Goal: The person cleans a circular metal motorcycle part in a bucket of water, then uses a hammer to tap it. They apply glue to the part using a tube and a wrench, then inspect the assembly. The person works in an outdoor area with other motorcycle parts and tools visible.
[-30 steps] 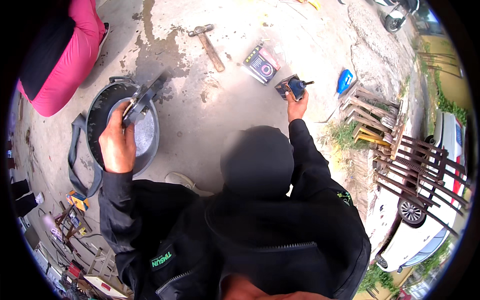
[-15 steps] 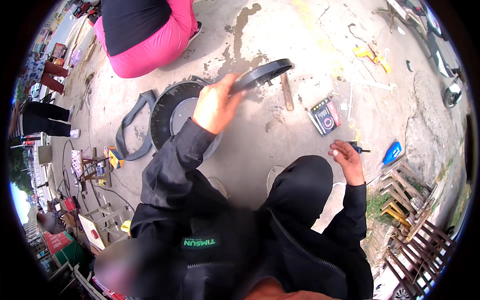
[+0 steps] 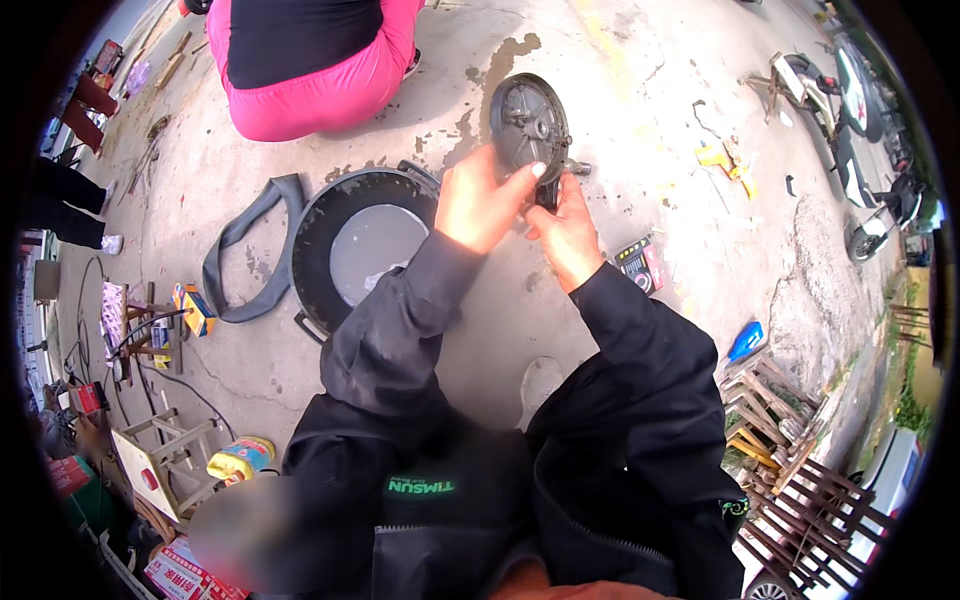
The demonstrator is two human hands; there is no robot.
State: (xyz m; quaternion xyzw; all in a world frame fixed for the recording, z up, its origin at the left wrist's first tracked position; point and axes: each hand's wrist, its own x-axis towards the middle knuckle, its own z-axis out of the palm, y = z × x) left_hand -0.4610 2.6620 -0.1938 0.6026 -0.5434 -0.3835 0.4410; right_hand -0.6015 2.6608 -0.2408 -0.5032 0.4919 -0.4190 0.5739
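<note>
A round dark brake plate (image 3: 526, 118), with metal fittings on its face, is held up above the concrete in front of me, tilted toward me. My left hand (image 3: 478, 200) grips its lower left edge, with the thumb across the face. My right hand (image 3: 566, 236) has its fingers closed at the plate's lower edge, close to the left fingertips. What lies between the right fingers, beyond that edge, is hidden. Left of my hands stands a black tub (image 3: 325, 225) holding cloudy grey water (image 3: 375, 245).
A flat rubber inner tube (image 3: 222, 262) lies left of the tub. A printed box (image 3: 640, 265) lies right of my hands, with a yellow tool (image 3: 728, 165) beyond it. A blue bottle (image 3: 745, 342) and wooden slats (image 3: 825, 520) are at right. A person in pink trousers (image 3: 320, 105) crouches ahead.
My right hand has come from beside my right knee up to the brake plate. The plate, edge-on before, now shows its face. My view has shifted slightly.
</note>
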